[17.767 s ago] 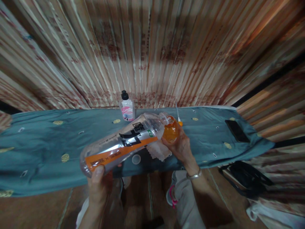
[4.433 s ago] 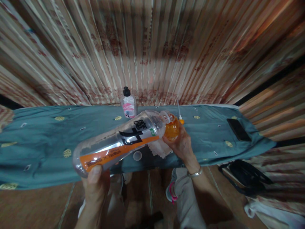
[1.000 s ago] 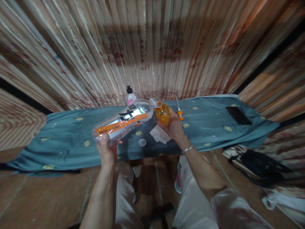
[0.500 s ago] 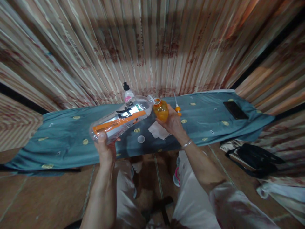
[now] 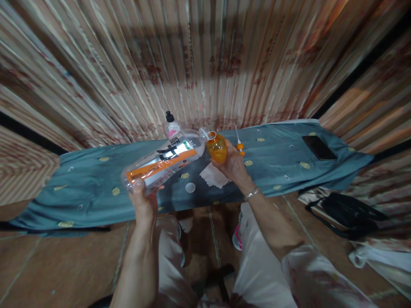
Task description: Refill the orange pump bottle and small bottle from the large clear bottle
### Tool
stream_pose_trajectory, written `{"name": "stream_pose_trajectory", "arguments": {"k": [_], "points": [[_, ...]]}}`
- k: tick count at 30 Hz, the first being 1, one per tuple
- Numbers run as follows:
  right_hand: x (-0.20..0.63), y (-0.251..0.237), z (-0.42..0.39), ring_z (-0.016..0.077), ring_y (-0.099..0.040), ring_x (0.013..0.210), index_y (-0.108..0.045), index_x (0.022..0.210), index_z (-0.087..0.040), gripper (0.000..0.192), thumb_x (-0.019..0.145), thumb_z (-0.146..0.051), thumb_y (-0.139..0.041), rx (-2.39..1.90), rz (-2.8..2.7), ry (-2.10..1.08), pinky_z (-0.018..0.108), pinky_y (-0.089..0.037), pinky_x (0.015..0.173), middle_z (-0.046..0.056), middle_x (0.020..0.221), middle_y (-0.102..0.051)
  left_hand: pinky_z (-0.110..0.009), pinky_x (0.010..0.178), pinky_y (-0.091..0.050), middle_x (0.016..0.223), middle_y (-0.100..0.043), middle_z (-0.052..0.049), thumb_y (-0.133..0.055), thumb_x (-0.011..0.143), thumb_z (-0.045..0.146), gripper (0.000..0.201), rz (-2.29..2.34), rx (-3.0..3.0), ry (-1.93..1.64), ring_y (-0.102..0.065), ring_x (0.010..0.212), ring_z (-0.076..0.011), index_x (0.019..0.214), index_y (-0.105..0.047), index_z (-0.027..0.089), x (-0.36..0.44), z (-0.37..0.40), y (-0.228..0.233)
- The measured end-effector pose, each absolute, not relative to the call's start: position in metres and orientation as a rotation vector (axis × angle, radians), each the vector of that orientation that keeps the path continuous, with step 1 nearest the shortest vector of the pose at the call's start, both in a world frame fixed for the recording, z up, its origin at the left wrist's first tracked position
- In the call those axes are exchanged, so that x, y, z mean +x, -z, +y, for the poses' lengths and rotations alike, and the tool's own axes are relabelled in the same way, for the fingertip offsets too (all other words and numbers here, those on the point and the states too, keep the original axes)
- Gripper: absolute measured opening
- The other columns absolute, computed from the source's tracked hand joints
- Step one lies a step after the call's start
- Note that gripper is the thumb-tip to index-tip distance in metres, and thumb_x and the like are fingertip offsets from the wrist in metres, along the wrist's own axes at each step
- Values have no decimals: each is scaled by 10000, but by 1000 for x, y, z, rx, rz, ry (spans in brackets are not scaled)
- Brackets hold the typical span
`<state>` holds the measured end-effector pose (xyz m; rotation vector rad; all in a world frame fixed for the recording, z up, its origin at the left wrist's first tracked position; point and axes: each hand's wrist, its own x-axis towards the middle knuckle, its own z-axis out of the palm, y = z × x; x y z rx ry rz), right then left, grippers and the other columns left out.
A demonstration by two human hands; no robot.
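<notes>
My left hand (image 5: 143,203) grips the base of a large clear plastic bottle (image 5: 165,161) with an orange and silver label. The bottle is tipped nearly flat, its open neck pointing right at the mouth of a small orange bottle (image 5: 216,147). My right hand (image 5: 233,164) holds that small orange bottle upright over the blue cloth-covered table (image 5: 90,184). Under the two bottles lie a white cloth (image 5: 212,176) and a round white cap (image 5: 190,187).
A small bottle with a black cap and pink label (image 5: 171,124) stands at the table's back edge. An orange-hubbed white nozzle (image 5: 239,144) lies right of my hand. A black phone (image 5: 319,147) rests at the far right. A black bag (image 5: 348,212) sits on the floor.
In the last second the view has pulled back and the bottles have hardly moved. Earlier the camera was much closer to both bottles, held in the same pose.
</notes>
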<state>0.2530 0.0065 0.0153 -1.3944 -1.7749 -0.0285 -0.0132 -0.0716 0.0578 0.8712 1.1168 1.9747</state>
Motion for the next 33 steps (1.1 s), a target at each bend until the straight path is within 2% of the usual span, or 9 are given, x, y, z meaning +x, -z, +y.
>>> {"name": "stream_pose_trajectory", "arguments": {"k": [6,11,18,27,33], "points": [[253,-21,6,344,-709,1150,-507,1351,-145,641,835,-382,-804,-1407,-1784,11,535,-605,999,182,1218,-722,-197,513,-508,895,-719,-42,-818,621,647,593,1115,853,-1985,-678,747,-170,1000,-736,199,-8,-70,-56],[253,-14,7,368,-703,1182,-466,1415,-140,758,821,-428,-839,-1417,-1758,60,557,-609,989,203,1266,-714,-212,545,-538,964,-753,-66,-826,623,631,587,1125,844,-1975,-702,790,-187,1019,-753,204,-6,-71,-59],[252,-3,10,396,-664,1269,-418,1487,-124,833,868,-540,-788,-1401,-1776,159,599,-564,1068,252,1373,-659,-244,575,-563,948,-738,-58,-830,658,622,556,1141,902,-1996,-710,793,-199,1010,-733,204,-10,-73,-57],[249,0,9,397,-667,1270,-392,1514,-117,837,913,-599,-719,-1415,-1765,184,601,-564,1078,266,1362,-666,-242,553,-551,1021,-755,-73,-798,663,583,534,1192,888,-1984,-701,816,-206,1049,-739,219,-10,-77,-62],[250,0,8,415,-654,1279,-395,1510,-85,848,914,-598,-713,-1423,-1788,181,620,-562,1067,294,1358,-658,-210,505,-518,1020,-750,-63,-822,631,568,507,1190,873,-2006,-679,789,-188,1002,-752,229,-7,-80,-68]]}}
